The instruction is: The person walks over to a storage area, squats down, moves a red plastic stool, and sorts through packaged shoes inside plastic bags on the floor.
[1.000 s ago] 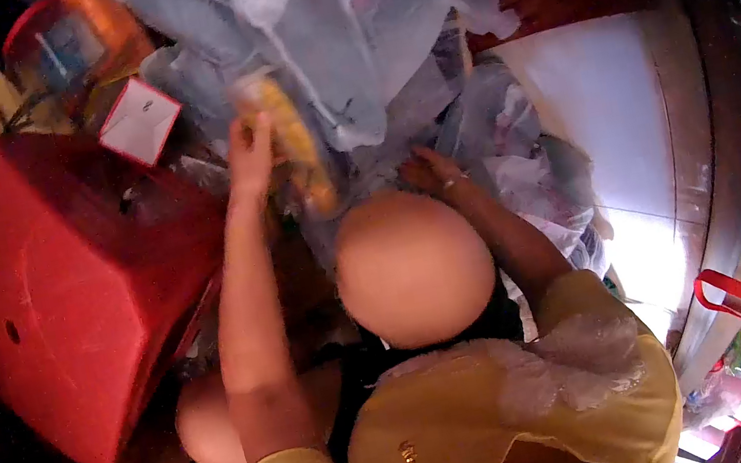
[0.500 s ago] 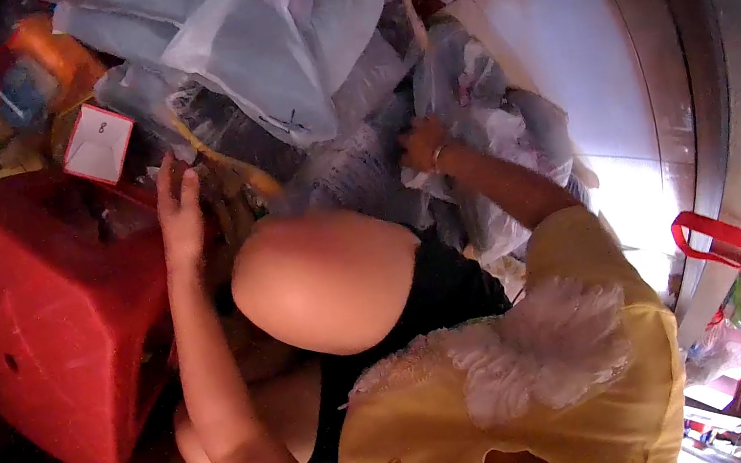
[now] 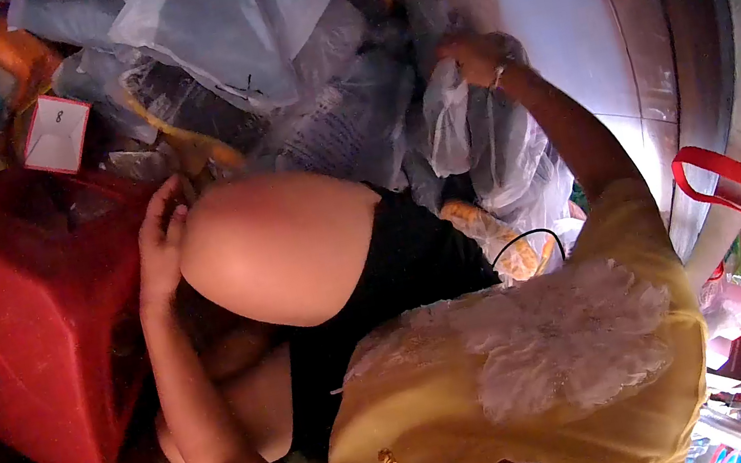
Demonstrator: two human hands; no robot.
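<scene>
Head view, looking down over your bent knee (image 3: 279, 248). Your left hand (image 3: 158, 237) lies between that knee and the near edge of a red, angular moulded-plastic piece, perhaps a stool (image 3: 15, 294); its fingers are loosely parted with nothing visible in them, and the nearness of the knee suggests a resting place. Your right hand (image 3: 477, 59) is at the top of a crumpled, clear plastic bag (image 3: 450, 128), by the left edge of the pale tiled floor (image 3: 550, 11). The bag's folds fall below the hand, as though it were held lightly from above, but the fingers are blurred and you cannot tell whether they pinch or merely touch it. A white carton with red edges (image 3: 58, 133), marked 8, sits tilted at the red piece's upper edge, probably propped by the clutter.

Hidden or cut off: a large grey-white translucent plastic bag (image 3: 184, 16) runs out at the upper border; its contents cannot be identified. Your thigh partly covers an orange-yellow item in clear wrapping (image 3: 515, 253). The far left dissolves into shadow.
</scene>
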